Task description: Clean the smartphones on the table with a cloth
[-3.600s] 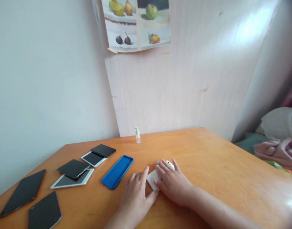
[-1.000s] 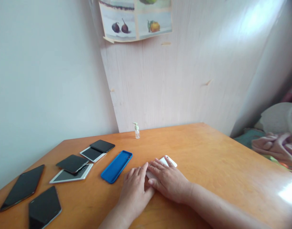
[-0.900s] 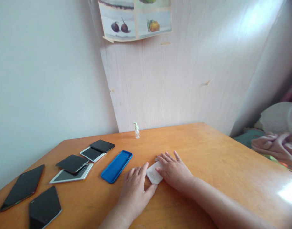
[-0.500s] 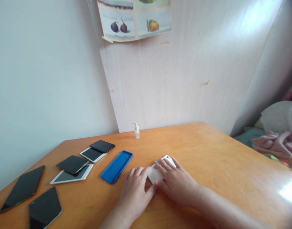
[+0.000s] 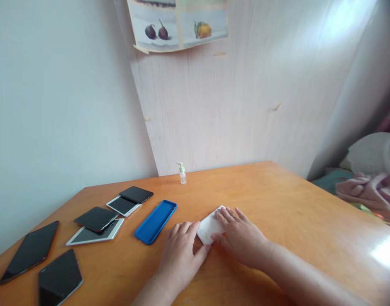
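A white smartphone (image 5: 208, 228) lies on the wooden table (image 5: 278, 204) in front of me; earlier its camera side faced up. My left hand (image 5: 181, 251) steadies its near left end, thumb on one edge and forefinger on the other. Across its far right part rests my right hand (image 5: 241, 233), fingers stretched out and fairly flat, thumb near the phone's near edge. Those fingers hide the camera corner; whether a thin cloth is under them I cannot make out. An empty blue phone case (image 5: 155, 222) lies just left of my left hand.
Several dark-screened phones or tablets lie at the left, among them a black one (image 5: 31, 250) and a white-framed one (image 5: 77, 238) partly covered by another. A small clear pump bottle (image 5: 182, 175) stands near the back edge. Fabric (image 5: 363, 191) is heaped beyond the right edge.
My right hand has slid slightly right on the phone, uncovering more of its white middle and covering the camera. The left hand keeps its place. The view has tilted slightly.
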`<state>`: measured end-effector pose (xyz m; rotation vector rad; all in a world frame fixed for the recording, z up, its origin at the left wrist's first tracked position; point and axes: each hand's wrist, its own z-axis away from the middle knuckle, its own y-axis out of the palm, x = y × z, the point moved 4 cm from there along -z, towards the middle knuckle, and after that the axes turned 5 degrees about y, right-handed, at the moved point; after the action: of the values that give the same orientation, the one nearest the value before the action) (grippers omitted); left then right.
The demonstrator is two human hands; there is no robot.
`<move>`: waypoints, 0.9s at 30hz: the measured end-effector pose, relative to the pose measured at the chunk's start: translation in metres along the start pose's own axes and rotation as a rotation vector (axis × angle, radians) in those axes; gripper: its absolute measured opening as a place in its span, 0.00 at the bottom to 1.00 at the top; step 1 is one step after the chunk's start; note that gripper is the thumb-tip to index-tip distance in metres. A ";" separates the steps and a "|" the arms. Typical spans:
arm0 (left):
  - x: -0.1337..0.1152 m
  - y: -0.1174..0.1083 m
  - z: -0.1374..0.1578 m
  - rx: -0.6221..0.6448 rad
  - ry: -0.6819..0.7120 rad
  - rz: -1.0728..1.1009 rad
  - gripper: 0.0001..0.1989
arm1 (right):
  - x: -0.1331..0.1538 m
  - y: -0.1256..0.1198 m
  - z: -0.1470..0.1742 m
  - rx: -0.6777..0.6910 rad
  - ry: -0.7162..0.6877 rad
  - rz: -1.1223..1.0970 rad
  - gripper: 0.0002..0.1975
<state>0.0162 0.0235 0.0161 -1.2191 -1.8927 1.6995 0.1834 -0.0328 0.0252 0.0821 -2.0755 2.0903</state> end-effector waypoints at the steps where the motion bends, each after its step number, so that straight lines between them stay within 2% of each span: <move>1: 0.000 0.000 0.000 0.002 0.000 -0.001 0.20 | -0.004 -0.001 -0.002 -0.007 0.051 0.022 0.37; 3: 0.000 0.000 0.000 0.002 0.000 -0.001 0.21 | 0.000 0.001 0.000 -0.010 0.063 0.024 0.38; 7: 0.001 0.001 0.000 -0.008 -0.002 0.005 0.20 | 0.030 0.007 0.017 0.054 -0.157 -0.070 0.40; 9: 0.001 0.001 -0.001 -0.004 -0.002 0.007 0.20 | 0.035 0.005 0.021 0.082 -0.197 -0.089 0.39; 15: 0.002 0.001 0.000 0.008 -0.007 -0.004 0.22 | 0.002 -0.007 0.007 0.017 0.105 0.044 0.37; 17: 0.001 0.001 0.001 0.007 -0.008 -0.002 0.22 | 0.009 -0.004 0.010 0.030 0.080 0.049 0.37; 22: 0.000 0.000 0.001 0.005 -0.014 0.007 0.21 | 0.043 0.005 0.028 0.164 -0.149 -0.024 0.39; 24: 0.000 0.000 0.000 0.010 -0.014 0.007 0.21 | 0.038 0.000 0.026 0.130 -0.133 -0.033 0.36; 27: -0.001 -0.001 0.001 0.022 -0.013 -0.002 0.22 | 0.016 -0.010 0.016 0.019 0.002 0.006 0.33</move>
<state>0.0159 0.0226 0.0170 -1.2004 -1.8767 1.7262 0.1683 -0.0473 0.0381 0.0756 -2.0571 2.1134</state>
